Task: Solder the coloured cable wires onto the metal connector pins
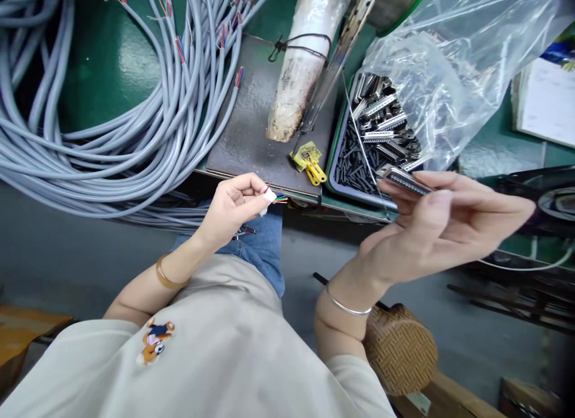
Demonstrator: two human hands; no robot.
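Pinched between the thumb and fingers of my left hand (pixel 236 202) is a cable end, its thin coloured wires (pixel 281 197) fanning out to the right past a bit of white material. My right hand (pixel 431 220) grips a metal-shelled multi-pin connector (pixel 406 181) over the front of a parts tray (pixel 330 166). In that tray lie many similar connectors (pixel 381 121) and small black sleeve-like pieces (pixel 354 163). A large bundle of grey cables (pixel 148 142) with bared coloured wire ends spreads over the left of the bench.
A dark board (pixel 251 136) bears a white wrapped roll (pixel 299 64), a thin metal rod-like tool and a yellow clip-like piece (pixel 314 169). Clear plastic bagging (pixel 462 64) drapes over the tray. Papers (pixel 545 97) lie at the right. A round woven-topped stool (pixel 402 352) stands below.
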